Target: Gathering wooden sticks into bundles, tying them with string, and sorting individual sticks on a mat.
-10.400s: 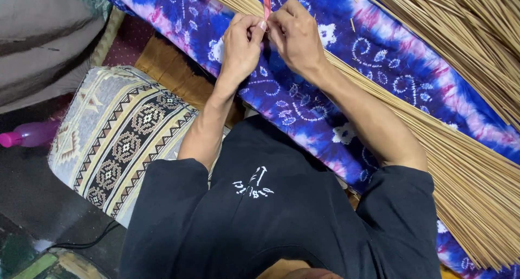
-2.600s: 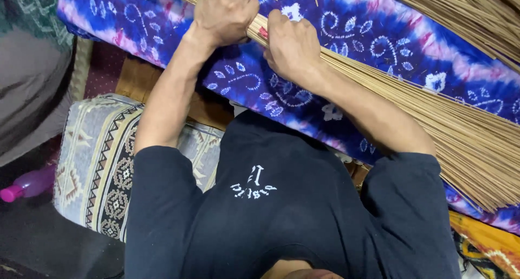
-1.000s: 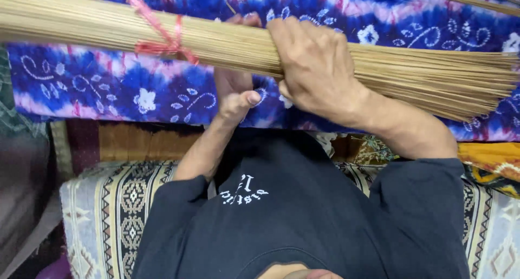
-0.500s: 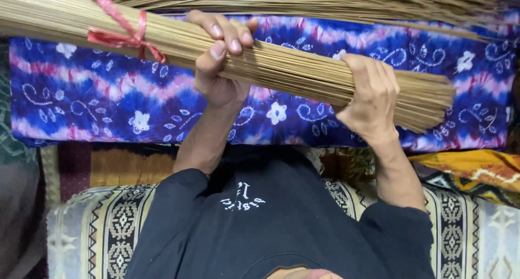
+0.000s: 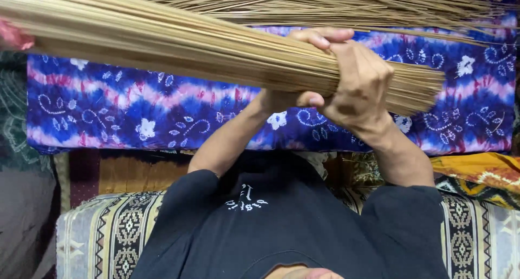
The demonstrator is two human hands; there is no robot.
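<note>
Evidently both hands clenched the stick bundle (image 5: 206,49) held above the blue cloth (image 5: 135,116), right hand (image 5: 360,86) wrapped near its cut end, left hand (image 5: 281,98) mostly hidden beneath; squeezing evenly would have kept sticks aligned.

Two hands show, both on one tied bundle (image 5: 179,46) of thin tan sticks: the right hand (image 5: 360,86) wraps over the bundle, and the left hand (image 5: 281,97) is mostly hidden behind the bundle and the right hand. The sticks in the bundle are too many and too fine to count. One red tie (image 5: 13,35) shows at the bundle's left end. A second, loose heap (image 5: 336,5) of the same sticks lies above it, again too many to count. One blue and pink patterned cloth (image 5: 135,116) lies under both. One patterned cushion (image 5: 114,230) shows below. One orange cloth (image 5: 482,176) sits at the right.
</note>
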